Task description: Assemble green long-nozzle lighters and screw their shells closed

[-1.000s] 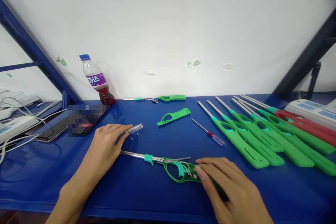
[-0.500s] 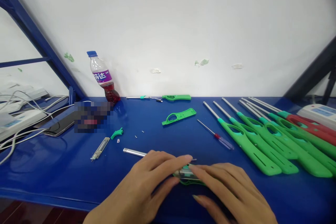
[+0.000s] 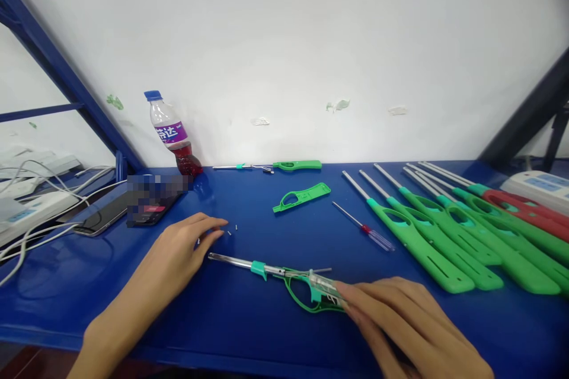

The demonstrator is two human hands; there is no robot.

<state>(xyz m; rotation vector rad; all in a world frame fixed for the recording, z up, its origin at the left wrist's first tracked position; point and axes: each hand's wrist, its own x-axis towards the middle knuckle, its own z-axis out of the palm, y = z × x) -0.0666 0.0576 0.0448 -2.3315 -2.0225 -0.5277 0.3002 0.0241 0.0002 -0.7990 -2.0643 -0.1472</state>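
An opened green gas lighter (image 3: 302,299) lies near the front of the table, its metal tube (image 3: 233,259) pointing left and a teal collar (image 3: 258,268) around the tube. My right hand (image 3: 400,320) grips its handle end, thumb and fingers at a clear fuel tank (image 3: 323,284) that sits over the green half-shell. My left hand (image 3: 182,249) is above the table to the left, thumb and index tips slightly apart, with nothing visible between them. Two tiny screws (image 3: 233,230) lie just beyond those fingertips. The area beneath the left hand is hidden.
A loose green shell half (image 3: 302,198) and a screwdriver (image 3: 364,227) lie mid-table. Several assembled lighters (image 3: 427,243) are lined up at right. Lighter parts (image 3: 297,165) lie along the wall. A drink bottle (image 3: 173,136), phones (image 3: 104,207) and cables (image 3: 40,237) are at left.
My left hand has let go of the lighter and moved left and away from me, towards the tiny screws. It now covers the loose teal trigger and clear tank. My right hand stays at the lighter.
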